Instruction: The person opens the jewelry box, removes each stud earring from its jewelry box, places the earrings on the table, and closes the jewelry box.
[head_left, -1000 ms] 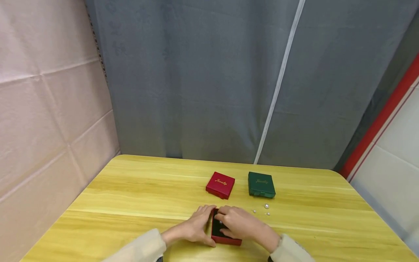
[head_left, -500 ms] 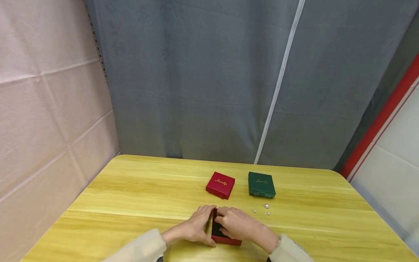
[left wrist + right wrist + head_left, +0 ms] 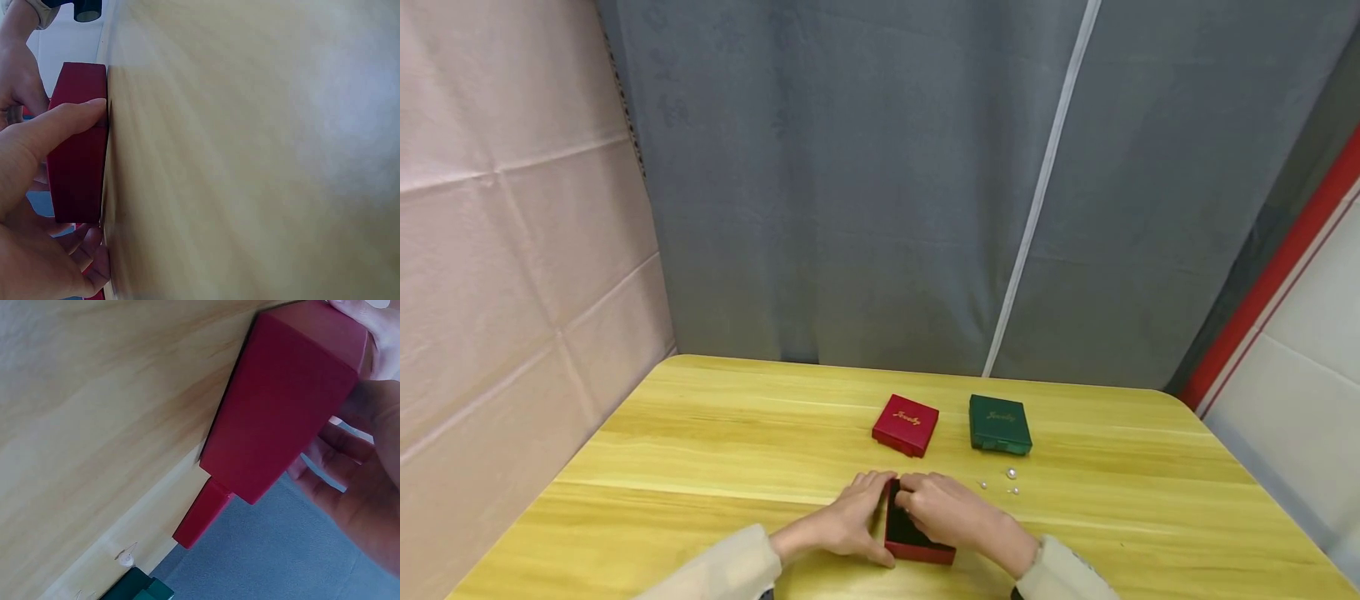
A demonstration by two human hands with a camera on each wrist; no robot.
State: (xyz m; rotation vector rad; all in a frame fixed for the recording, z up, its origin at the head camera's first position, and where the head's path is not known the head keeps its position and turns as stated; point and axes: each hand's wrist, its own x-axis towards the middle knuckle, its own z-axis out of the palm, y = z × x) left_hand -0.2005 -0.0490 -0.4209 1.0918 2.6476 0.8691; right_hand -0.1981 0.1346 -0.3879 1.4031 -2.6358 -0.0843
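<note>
An uncovered red jewelry box (image 3: 921, 552) with a black insert (image 3: 898, 527) sits near the front of the table. My left hand (image 3: 850, 517) grips its left side, thumb on the near wall and fingers at the far corner; in the left wrist view the thumb (image 3: 69, 122) lies against the red wall. Over the box's right half, my right hand (image 3: 951, 508) reaches inside with bent fingers close to the insert. Whatever lies under those fingertips is hidden. From the right wrist view, the box's outer wall (image 3: 287, 400) blocks the fingertips.
Farther back lie a red box (image 3: 906, 423) and a green box (image 3: 1000, 423), each lettered "Jewelry". Small pearl earrings lie right of my right hand: a larger pearl (image 3: 1011, 473) and two smaller pearls, a left one (image 3: 983, 485) and a right one (image 3: 1015, 490). A grey curtain (image 3: 880, 208) hangs behind.
One second ago a pearl showed inside the box by my right fingers; now it is out of sight. My right fingers have shifted slightly and drawn closer together. My left hand has stayed put.
</note>
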